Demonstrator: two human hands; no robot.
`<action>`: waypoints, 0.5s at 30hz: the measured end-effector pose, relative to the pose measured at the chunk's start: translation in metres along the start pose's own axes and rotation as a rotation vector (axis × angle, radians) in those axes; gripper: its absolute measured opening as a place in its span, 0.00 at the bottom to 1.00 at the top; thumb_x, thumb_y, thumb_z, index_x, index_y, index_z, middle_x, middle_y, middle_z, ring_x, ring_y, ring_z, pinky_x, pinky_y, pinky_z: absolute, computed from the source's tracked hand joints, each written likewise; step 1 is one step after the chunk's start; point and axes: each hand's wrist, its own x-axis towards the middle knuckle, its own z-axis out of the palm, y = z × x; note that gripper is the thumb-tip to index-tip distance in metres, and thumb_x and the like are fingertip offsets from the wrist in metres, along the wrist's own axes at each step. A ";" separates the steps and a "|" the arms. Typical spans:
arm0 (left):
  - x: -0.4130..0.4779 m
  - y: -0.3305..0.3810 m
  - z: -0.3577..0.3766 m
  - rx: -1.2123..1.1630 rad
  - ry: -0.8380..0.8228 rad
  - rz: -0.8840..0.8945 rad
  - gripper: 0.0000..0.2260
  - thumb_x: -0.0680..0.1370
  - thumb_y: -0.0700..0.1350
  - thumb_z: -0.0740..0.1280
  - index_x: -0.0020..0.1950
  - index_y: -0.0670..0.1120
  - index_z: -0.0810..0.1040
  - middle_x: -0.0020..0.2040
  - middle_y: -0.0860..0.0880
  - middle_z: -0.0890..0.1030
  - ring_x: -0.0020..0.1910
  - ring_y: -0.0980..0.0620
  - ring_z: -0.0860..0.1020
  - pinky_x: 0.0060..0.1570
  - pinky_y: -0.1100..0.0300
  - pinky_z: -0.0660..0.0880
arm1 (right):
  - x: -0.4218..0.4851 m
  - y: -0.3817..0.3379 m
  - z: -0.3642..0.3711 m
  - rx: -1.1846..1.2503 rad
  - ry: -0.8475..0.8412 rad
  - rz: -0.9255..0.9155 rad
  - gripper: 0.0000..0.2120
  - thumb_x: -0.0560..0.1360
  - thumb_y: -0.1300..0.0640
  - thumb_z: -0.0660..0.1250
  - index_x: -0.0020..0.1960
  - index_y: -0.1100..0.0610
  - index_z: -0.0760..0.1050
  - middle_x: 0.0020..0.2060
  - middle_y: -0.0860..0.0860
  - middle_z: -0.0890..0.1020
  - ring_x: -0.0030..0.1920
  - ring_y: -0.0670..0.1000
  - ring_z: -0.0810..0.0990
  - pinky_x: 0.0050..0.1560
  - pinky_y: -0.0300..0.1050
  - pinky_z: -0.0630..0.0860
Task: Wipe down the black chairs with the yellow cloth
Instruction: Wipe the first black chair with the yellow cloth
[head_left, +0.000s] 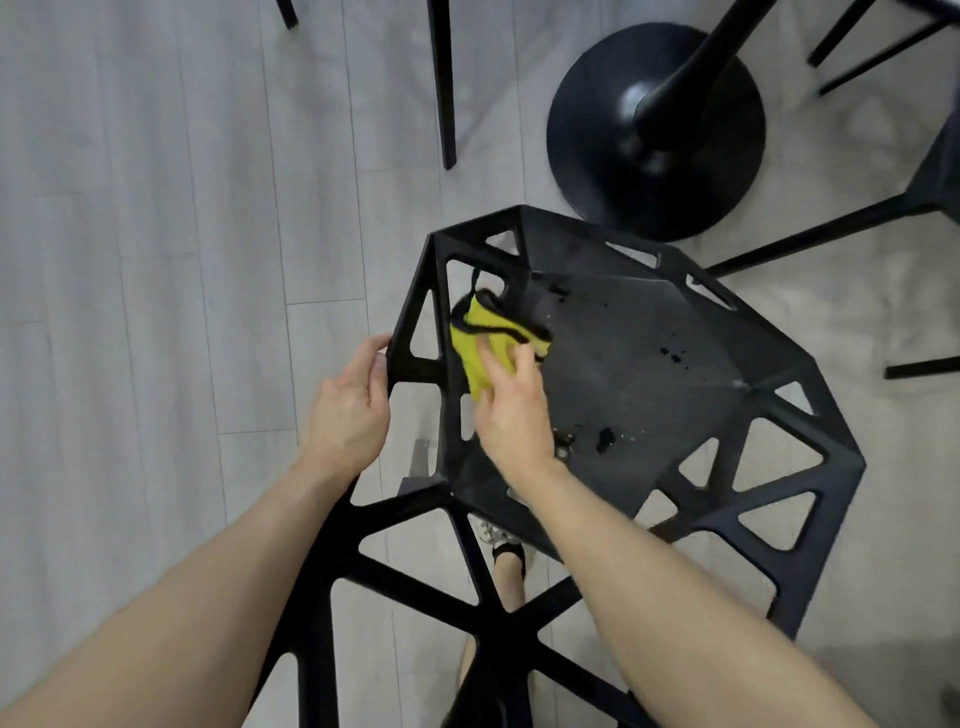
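The right hand (511, 410) clutched the soft, limp yellow cloth (475, 353), bunched against the left side of the seat of the black chair (649, 338), while the left hand (353, 410) gripped the stiff frame's rim, probably the best hold to stop it sliding.

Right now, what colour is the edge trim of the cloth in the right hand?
Black trim on the yellow cloth, seen in the head view.
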 end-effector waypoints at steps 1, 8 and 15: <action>0.000 -0.001 0.000 -0.003 0.001 0.002 0.15 0.90 0.51 0.51 0.73 0.61 0.72 0.34 0.43 0.79 0.35 0.41 0.79 0.40 0.43 0.78 | -0.025 0.006 0.002 0.036 -0.067 -0.009 0.32 0.78 0.67 0.63 0.80 0.50 0.68 0.63 0.53 0.68 0.62 0.57 0.73 0.68 0.56 0.75; 0.002 -0.004 0.001 -0.026 0.007 0.037 0.15 0.90 0.51 0.51 0.72 0.62 0.73 0.35 0.40 0.77 0.34 0.40 0.77 0.37 0.45 0.76 | 0.068 0.004 -0.036 0.061 0.351 0.106 0.32 0.77 0.69 0.61 0.79 0.50 0.71 0.66 0.56 0.69 0.62 0.58 0.73 0.68 0.52 0.74; -0.001 0.000 -0.001 -0.025 0.005 0.030 0.15 0.90 0.51 0.51 0.73 0.60 0.73 0.35 0.39 0.78 0.36 0.40 0.79 0.39 0.41 0.78 | -0.068 0.006 0.000 0.214 -0.036 0.075 0.29 0.77 0.66 0.62 0.74 0.46 0.77 0.61 0.51 0.72 0.60 0.53 0.76 0.66 0.55 0.76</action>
